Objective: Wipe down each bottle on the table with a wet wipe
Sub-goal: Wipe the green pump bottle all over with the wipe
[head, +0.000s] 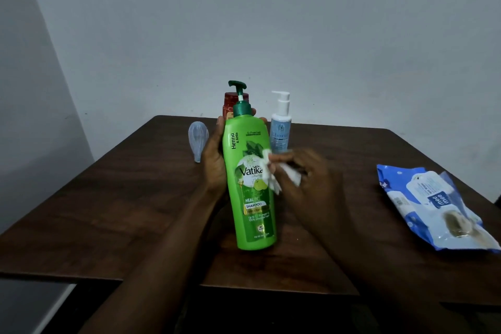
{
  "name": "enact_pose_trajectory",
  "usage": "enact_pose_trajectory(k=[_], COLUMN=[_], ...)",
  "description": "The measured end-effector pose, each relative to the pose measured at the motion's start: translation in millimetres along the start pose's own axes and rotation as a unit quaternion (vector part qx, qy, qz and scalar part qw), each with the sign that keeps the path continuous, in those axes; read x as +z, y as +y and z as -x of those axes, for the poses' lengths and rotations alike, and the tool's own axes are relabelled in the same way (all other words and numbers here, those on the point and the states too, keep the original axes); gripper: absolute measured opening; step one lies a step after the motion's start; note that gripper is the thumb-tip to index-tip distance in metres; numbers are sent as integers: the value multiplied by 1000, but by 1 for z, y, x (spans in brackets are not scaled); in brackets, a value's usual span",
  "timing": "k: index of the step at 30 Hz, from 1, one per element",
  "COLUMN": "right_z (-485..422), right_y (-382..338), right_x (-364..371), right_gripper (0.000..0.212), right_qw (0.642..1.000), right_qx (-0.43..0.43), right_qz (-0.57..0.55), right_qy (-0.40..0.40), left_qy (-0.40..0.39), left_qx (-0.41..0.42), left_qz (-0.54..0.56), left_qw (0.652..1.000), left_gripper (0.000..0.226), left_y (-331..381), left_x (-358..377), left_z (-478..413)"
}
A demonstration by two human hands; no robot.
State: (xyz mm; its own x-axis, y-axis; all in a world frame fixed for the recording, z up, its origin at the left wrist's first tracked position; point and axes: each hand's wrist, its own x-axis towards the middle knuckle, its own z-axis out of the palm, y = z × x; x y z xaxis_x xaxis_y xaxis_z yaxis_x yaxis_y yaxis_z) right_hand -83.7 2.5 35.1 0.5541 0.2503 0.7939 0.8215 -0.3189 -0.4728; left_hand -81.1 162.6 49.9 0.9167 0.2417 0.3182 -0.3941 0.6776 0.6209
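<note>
Above the table (pixel 108 198), green shampoo bottle (pixel 250 184) gripped by left hand (pixel 214 163), right hand (pixel 311 179) pinching wet wipe (pixel 271 171) against it

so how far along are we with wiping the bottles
Done: a wipe is out of the pack of wipes. In hand: the left hand grips the green shampoo bottle while the right hand presses the wipe on its label. Left, probably: the red bottle, the white pump bottle and the clear bottle at the back, none in hand; whether any was already wiped cannot be told.
</note>
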Motion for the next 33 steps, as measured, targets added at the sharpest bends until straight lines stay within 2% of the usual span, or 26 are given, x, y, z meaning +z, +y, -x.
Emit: enact_pose_trajectory(k=[2,5,9,10,11,13,14,17,20,23,28,29,30,33], right_z=[28,50,18,2,-14,-45,-56,-54,-12,40,74,70,67,59], right_y=[-6,-22,-37,-38,-39,-37,-34,-20,-8,-10,-34,-34,-31,-20], right_x=[-1,4,18,23,26,28,26,14,3,0,15,17,17,7], right_gripper=[17,17,18,17,16,18,19,15,15,18,20,19,19,17], right_qw=[999,995,983,982,982,987,989,994,997,996,986,987,989,998], right_qx=[-23,-84,-154,-163,-167,-152,-137,-90,-54,-63,-120,-107,-90,-40], right_qz=[-8,5,50,60,65,54,49,41,49,47,24,-4,-16,30], right_qy=[-32,-59,-84,-79,-63,-13,12,35,-10,-41,-114,-123,-117,-30], left_qy=[-24,-11,-64,-90,-115,-75,-51,-66,-87,-118,-140,-140,-141,-137], left_qx=[-13,-41,-112,-124,-124,-75,-74,-78,-84,-88,-99,-100,-99,-98], left_qz=[4,18,-6,5,18,18,25,31,60,39,38,37,37,39], left_qw=[1000,999,992,988,985,994,996,994,991,988,984,984,984,985], left_gripper=[56,47,93,93,81,45,44,46,56,69,69,70,70,70], left_y=[2,-2,-1,-1,1,3,0,-6,-6,-4,-2,-2,-3,-1], left_x=[-2,-12,-12,-13,-9,-5,-8,-7,-14,-25,-27,-26,-25,-26], left_z=[3,-2,-5,-5,-3,-1,-4,-6,-8,-12,-10,-10,-11,-12])
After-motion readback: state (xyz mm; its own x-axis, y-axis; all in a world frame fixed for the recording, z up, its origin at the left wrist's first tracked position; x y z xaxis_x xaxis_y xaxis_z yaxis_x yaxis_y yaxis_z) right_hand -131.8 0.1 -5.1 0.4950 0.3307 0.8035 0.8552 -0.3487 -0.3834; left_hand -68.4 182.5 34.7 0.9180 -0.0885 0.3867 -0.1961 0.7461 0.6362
